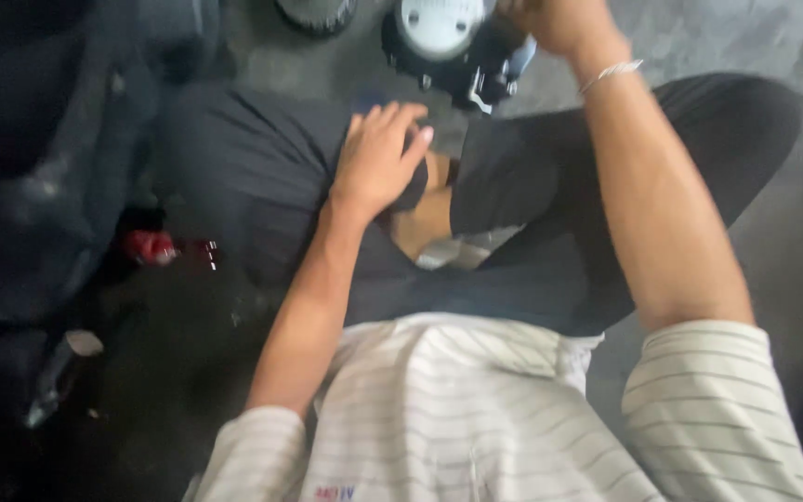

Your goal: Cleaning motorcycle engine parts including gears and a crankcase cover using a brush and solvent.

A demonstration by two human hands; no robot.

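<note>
Left hand (378,158) flat, right hand (555,20) outstretched

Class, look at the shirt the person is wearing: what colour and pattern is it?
The shirt is white with thin dark stripes, clearest in the head view.

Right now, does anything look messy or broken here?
Nothing looks broken or spilled. The left hand rests flat on a knee, the right hand touches a black-and-white machine part, and a red object lies on the floor.
</note>
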